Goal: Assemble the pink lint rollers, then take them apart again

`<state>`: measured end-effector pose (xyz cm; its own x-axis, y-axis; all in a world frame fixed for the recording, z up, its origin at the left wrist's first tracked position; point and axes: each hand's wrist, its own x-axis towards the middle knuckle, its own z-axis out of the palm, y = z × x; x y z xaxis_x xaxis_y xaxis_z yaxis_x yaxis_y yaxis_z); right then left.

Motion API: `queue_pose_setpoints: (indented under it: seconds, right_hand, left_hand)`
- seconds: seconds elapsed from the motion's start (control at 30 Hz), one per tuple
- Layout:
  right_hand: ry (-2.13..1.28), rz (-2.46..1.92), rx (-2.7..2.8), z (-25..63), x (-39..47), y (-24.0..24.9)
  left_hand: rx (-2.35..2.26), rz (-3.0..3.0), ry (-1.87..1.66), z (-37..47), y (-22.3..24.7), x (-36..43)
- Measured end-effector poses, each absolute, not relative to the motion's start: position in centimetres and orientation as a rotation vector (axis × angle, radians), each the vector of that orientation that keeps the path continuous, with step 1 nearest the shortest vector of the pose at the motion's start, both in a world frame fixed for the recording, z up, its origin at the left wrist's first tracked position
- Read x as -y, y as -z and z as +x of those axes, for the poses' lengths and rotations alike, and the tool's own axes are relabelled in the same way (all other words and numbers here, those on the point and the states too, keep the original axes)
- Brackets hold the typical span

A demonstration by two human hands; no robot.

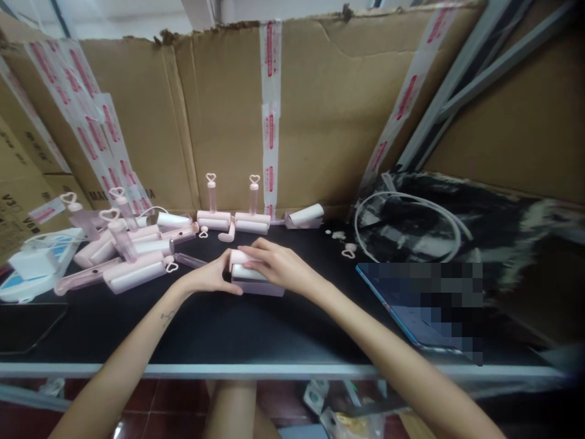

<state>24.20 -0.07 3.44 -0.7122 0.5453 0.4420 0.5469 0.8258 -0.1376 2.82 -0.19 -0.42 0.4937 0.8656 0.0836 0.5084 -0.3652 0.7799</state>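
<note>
Near the middle of the dark table, a small pink-and-white roller-shaped device (256, 288) is between my hands. My left hand (210, 274) grips its left end, thumb along the lower front edge and fingers behind. Across its top and right side lies my right hand (278, 262), fingers bent over the white part; its thumb is hidden. Just behind, two similar pink devices, one on the left (214, 219) and one on the right (253, 222), each carry an upright clear tube with a heart-shaped ring. A clear pinkish piece (189, 261) lies by my left wrist.
Several more pink devices (137, 268) are heaped at left beside a white-and-blue object (39, 268). Another white-and-pink piece (306, 215) lies at the back. Loose heart rings (349, 250), a coiled white tube (406, 195) and a blue-edged tablet-like slab (388, 305) are right. Cardboard (320, 122) walls the back.
</note>
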Motion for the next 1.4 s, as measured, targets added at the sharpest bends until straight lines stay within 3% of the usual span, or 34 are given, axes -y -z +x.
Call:
queue_pose_setpoints:
  seconds: [0.9,1.07,1.27,1.4]
  right_hand:
    - [0.011,-0.712,2.656,24.7,0.1,-3.4]
    - [0.178,-0.731,2.637,24.5,0.7,-3.2]
    - [0.087,-0.845,2.289,31.7,6.0,-4.9]
    - [0.077,-1.048,1.766,40.7,9.7,-1.5]
  left_hand:
    - [-1.220,1.989,-0.582,2.7,1.7,0.1]
    - [-1.214,1.995,-0.594,2.7,1.9,0.2]
    - [-1.184,2.034,-0.574,2.8,1.7,0.4]
    - [-1.219,2.061,-0.558,2.8,1.5,0.5]
